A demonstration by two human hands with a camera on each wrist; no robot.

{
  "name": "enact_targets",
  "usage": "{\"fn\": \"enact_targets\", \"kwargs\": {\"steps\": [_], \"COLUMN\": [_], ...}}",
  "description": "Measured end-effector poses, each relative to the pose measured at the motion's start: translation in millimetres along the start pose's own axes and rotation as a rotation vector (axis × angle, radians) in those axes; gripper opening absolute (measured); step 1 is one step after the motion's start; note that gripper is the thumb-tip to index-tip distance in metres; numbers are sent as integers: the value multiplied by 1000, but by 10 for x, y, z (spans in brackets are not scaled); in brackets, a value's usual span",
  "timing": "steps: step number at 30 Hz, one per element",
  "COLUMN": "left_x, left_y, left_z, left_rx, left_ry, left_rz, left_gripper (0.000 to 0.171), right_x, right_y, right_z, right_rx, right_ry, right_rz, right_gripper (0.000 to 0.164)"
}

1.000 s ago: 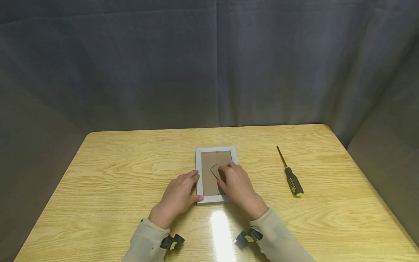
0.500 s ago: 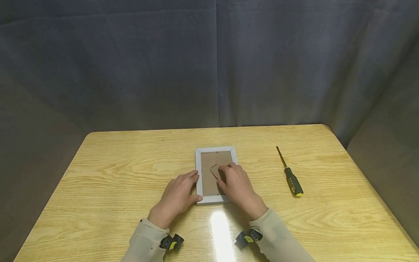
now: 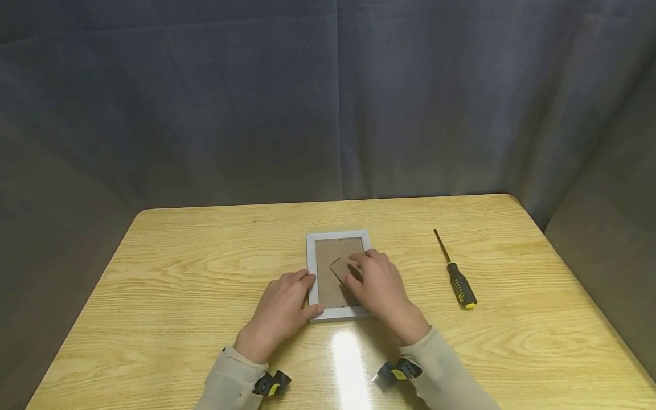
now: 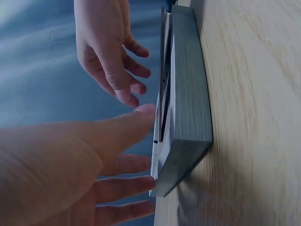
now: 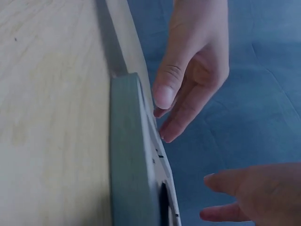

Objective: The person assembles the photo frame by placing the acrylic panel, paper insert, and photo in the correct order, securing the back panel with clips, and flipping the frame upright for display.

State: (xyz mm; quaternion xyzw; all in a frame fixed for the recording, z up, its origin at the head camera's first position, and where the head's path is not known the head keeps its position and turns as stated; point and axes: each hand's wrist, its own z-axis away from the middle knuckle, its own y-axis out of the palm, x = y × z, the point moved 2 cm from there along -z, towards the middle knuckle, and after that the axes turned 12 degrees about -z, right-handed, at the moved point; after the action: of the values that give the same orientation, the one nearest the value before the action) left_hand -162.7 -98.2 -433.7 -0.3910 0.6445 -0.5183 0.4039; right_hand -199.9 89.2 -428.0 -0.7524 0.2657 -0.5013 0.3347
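A picture frame (image 3: 338, 234) lies back side up on the table, pale rim around a brown backing board (image 3: 330, 290). Two thin dark slits in the board meet at an angle. My left hand (image 3: 282, 304) rests at the frame's left side, thumb by the lower left corner and fingers fairly straight. Over the board's right half hovers my right hand (image 3: 379, 285), fingers loosely bent with nothing between them. The left wrist view shows the frame's side (image 4: 193, 80) edge-on, a thin sheet edge standing slightly above it, and my right hand (image 4: 106, 47) beyond.
A screwdriver (image 3: 461, 286) with a black and yellow handle lies right of the frame, its tip pointing away from me. Dark grey curtains (image 3: 246, 114) hang behind the wooden table (image 3: 169, 285). Each wrist wears a small black camera.
My right hand has shifted a little to the right, its thumb and fingertips drawing away from the slits in the board. My left hand stays at the frame's left edge.
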Motion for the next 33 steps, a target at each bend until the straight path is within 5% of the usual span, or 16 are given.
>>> {"fn": "enact_targets", "kwargs": {"steps": [33], "left_x": [-150], "left_y": [-63], "left_z": [8], "left_rx": [-48], "left_ry": [28], "left_rz": [35], "left_gripper": [53], "right_x": [-607], "right_y": [-612], "right_z": [101], "right_rx": [-31], "right_ry": [148], "right_rz": [49], "right_gripper": [48]}}
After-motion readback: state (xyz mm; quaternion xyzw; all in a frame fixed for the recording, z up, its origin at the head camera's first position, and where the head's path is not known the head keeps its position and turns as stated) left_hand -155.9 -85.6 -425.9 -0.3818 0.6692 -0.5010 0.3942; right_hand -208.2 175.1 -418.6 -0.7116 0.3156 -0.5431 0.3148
